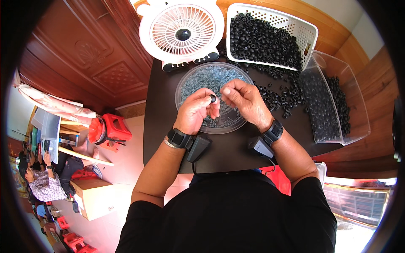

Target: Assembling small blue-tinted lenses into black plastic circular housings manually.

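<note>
We worked at a small dark table (236,152) set against a carved wooden door, with pale floor tiles on our left. Our left hand (195,110) was curled, its thumb and forefinger pinching a small black ring (213,98) above the middle of the table. Our right hand (244,99) hovered just beside it, fingertips pressed together and nearly touching the ring; we could not tell whether they held anything. Both hands hung over a round clear tray (198,78) of small grey-blue pieces, which sat toward the far edge of the table. Beyond it, at the far edge, stood a white fan (182,29). At the far right corner a white basket (303,29) was heaped with black rings, and a clear bin (358,109) along the right edge held more. Loose black rings (280,95) lay scattered on the table between tray and bin. Each of our wrists wore a black band.
</note>
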Available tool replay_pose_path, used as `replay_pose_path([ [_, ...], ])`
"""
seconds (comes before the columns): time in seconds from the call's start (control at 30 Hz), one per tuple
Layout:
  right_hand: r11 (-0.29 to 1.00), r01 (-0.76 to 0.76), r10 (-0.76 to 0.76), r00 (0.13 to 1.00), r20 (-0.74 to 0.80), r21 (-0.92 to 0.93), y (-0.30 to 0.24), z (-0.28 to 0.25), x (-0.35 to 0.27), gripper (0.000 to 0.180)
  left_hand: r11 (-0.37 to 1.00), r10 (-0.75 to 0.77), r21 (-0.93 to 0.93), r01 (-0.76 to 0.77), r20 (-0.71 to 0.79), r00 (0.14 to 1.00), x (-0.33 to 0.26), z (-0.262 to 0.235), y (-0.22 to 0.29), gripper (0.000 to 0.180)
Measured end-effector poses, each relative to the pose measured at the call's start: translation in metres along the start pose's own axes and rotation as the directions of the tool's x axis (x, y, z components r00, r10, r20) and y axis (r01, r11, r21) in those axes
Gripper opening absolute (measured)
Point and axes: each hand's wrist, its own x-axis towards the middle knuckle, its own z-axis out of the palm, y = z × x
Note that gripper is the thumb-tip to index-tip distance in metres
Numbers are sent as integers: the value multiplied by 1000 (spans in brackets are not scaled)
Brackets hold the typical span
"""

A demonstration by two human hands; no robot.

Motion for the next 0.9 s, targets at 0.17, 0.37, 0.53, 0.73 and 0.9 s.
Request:
replay_pose_path([
  [0.17,963,-216,233,967,100,-160,-1,0,0,48,994,23,108,-27,38,999,-1,3,1,21],
  [0.37,975,-105,131,983,126,-196,8,2,-1,38,976,33,215,-38,26,999,-1,7,0,21],
  [0.53,940,-48,91,989,113,-338,6,3,-3,28,997,1,71,-2,9,1000,0,0,-2,20],
  [0.73,931,11,29,994,103,-365,3,5,-4,19,995,-40,-92,40,1,999,2,-5,-3,21],
  [0.9,896,97,-64,994,91,-433,0,6,-4,16,977,-67,-203,64,-11,998,2,-8,-5,18],
])
